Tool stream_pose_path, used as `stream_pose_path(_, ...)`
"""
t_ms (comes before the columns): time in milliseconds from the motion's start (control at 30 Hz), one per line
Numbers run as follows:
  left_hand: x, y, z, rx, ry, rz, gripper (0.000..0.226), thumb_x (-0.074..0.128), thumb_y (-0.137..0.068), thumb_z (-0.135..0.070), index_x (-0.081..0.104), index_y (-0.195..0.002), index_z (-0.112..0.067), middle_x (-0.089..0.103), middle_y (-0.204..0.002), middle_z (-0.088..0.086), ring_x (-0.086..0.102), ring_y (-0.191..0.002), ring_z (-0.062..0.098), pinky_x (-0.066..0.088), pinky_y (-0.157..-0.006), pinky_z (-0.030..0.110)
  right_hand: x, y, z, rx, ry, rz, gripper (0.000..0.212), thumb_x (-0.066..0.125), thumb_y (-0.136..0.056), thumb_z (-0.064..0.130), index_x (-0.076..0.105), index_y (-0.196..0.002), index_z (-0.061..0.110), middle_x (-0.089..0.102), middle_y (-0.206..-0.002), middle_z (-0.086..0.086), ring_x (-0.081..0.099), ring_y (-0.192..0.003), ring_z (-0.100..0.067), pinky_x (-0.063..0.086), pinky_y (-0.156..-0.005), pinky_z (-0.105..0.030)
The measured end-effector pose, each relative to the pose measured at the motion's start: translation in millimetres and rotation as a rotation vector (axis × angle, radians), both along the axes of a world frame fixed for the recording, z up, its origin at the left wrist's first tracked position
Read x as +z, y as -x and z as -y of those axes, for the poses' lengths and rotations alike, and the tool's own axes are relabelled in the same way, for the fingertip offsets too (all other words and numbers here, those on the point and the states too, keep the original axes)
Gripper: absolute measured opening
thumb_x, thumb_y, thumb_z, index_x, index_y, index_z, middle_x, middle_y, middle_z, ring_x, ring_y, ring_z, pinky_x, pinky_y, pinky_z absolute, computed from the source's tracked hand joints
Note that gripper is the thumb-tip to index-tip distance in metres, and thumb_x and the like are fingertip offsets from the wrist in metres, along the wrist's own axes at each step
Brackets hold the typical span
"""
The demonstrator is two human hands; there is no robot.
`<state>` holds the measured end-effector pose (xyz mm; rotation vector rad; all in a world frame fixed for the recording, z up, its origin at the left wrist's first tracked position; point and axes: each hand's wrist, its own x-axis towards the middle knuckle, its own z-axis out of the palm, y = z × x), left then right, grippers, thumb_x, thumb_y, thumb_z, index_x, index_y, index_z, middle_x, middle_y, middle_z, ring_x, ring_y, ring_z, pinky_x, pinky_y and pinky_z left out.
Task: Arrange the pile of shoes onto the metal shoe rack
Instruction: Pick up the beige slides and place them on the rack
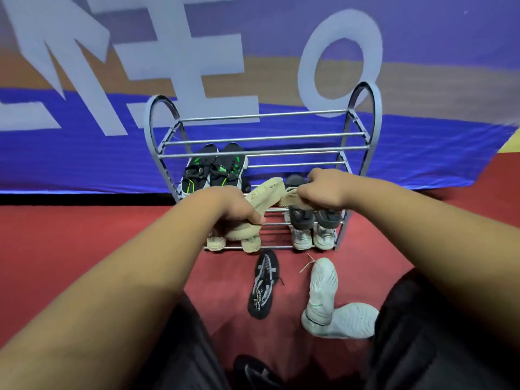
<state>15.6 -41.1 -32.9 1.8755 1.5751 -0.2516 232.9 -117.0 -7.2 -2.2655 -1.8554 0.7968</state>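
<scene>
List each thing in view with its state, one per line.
left hand: grips one beige shoe, lifted before the rack
right hand: grips the other beige shoe
metal shoe rack: upright, partly filled
black-and-green pair: on a shelf, left side
grey pair: on a low shelf, right side
white pair: on the bottom shelf, right side
black shoe: on the carpet, unracked
two white shoes: on the carpet, touching, unracked

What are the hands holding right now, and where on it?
Left hand grips one beige shoe by its knit upper; right hand grips a second beige shoe likewise, both at the rack. Heel or toe end: cannot tell.
</scene>
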Motion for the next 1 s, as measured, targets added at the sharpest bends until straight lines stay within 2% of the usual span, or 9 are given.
stream_pose_path(100, 6.8, -3.3, -4.8, 0.018, -0.132, 0.003, 0.05, 0.084, -0.082, -0.055, 0.057, -0.079, -0.013, 0.064, -0.08, 0.006, 0.063, -0.068, 0.024, 0.049, -0.067, 0.031, -4.2, -14.9, 1.9, -0.106, -0.111, -0.057, 0.055, 0.044, -0.07, 0.065, 0.056, -0.094, 0.017, 0.067, -0.093, -0.008, 0.063, -0.079, -0.024, 0.045, -0.064, -0.035)
stream_pose_path(200, -5.9, -11.9, -10.0, 0.032, -0.235, 0.002, 0.053, 0.078, -0.083, -0.061, 0.055, -0.077, -0.014, 0.064, -0.089, 0.009, 0.063, -0.081, 0.03, 0.045, -0.071, 0.032, -17.5, -24.2, -3.7, -0.204, -0.198, -0.135, 0.067, 0.043, -0.062, 0.067, 0.055, -0.105, 0.017, 0.067, -0.098, -0.007, 0.066, -0.079, -0.028, 0.055, -0.071, -0.04)
stream_pose_path(333, -28.2, -30.1, -17.4, 0.081, -0.296, 0.075, 0.05, 0.076, -0.085, -0.06, 0.059, -0.086, -0.013, 0.063, -0.092, 0.008, 0.062, -0.084, 0.029, 0.043, -0.07, 0.032, -40.5, -31.6, -19.7, -0.264, -0.231, -0.069, 0.059, 0.054, -0.082, 0.055, 0.052, -0.123, 0.012, 0.051, -0.13, -0.015, 0.064, -0.098, -0.037, 0.058, -0.083, -0.044)
stream_pose_path(400, -36.5, -42.6, -23.2, 0.097, -0.32, 0.101, 0.051, 0.074, -0.087, -0.06, 0.059, -0.086, -0.011, 0.063, -0.091, 0.008, 0.062, -0.083, 0.029, 0.043, -0.068, 0.031, -55.0, -38.3, -31.9, -0.307, -0.216, -0.043, 0.056, 0.054, -0.089, 0.048, 0.05, -0.13, 0.009, 0.042, -0.138, -0.017, 0.062, -0.102, -0.04, 0.056, -0.086, -0.044)
stream_pose_path(533, -51.6, -68.8, -37.7, 0.134, -0.362, 0.138, 0.054, 0.07, -0.089, -0.061, 0.062, -0.1, -0.009, 0.066, -0.096, 0.009, 0.06, -0.085, 0.03, 0.045, -0.071, 0.033, -76.5, -51.0, -55.0, -0.366, -0.199, -0.057, 0.057, 0.055, -0.099, 0.047, 0.048, -0.134, 0.002, 0.04, -0.14, -0.018, 0.059, -0.093, -0.037, 0.049, -0.076, -0.037)
stream_pose_path(667, -69.1, -91.9, -55.8, 0.205, -0.421, 0.182, 0.053, 0.072, -0.089, -0.057, 0.063, -0.108, -0.009, 0.068, -0.102, 0.008, 0.061, -0.085, 0.029, 0.045, -0.069, 0.033, -98.5, -57.2, -75.3, -0.362, -0.261, -0.107, 0.056, 0.059, -0.099, 0.045, 0.046, -0.134, 0.003, 0.041, -0.137, -0.018, 0.055, -0.111, -0.04, 0.049, -0.09, -0.041)
stream_pose_path(767, -81.3, -107.3, -74.0, 0.266, -0.442, 0.205, 0.051, 0.073, -0.089, -0.056, 0.059, -0.106, -0.009, 0.066, -0.1, 0.006, 0.059, -0.082, 0.028, 0.043, -0.065, 0.032, -111.3, -58.3, -91.7, -0.363, -0.288, -0.087, 0.059, 0.061, -0.1, 0.04, 0.042, -0.138, -0.001, 0.038, -0.138, -0.02, 0.055, -0.116, -0.044, 0.048, -0.101, -0.049)
stream_pose_path(867, -94.4, -120.3, -90.3, 0.34, -0.438, 0.233, 0.06, 0.075, -0.086, -0.056, 0.061, -0.118, -0.007, 0.068, -0.108, 0.01, 0.061, -0.084, 0.029, 0.045, -0.067, 0.034, -120.3, -60.3, -109.9, -0.373, -0.288, -0.078, 0.062, 0.06, -0.102, 0.039, 0.039, -0.142, -0.003, 0.037, -0.141, -0.021, 0.055, -0.117, -0.046, 0.05, -0.099, -0.05)
stream_pose_path(1000, -111.6, -136.6, -103.9, 0.354, -0.429, 0.214, 0.069, 0.071, -0.085, -0.062, 0.061, -0.123, -0.005, 0.067, -0.118, 0.016, 0.069, -0.102, 0.036, 0.052, -0.075, 0.038, -128.8, -66.8, -129.9, -0.431, -0.227, -0.076, 0.073, 0.059, -0.104, 0.035, 0.024, -0.156, -0.003, 0.031, -0.152, -0.025, 0.054, -0.126, -0.045, 0.048, -0.1, -0.048)
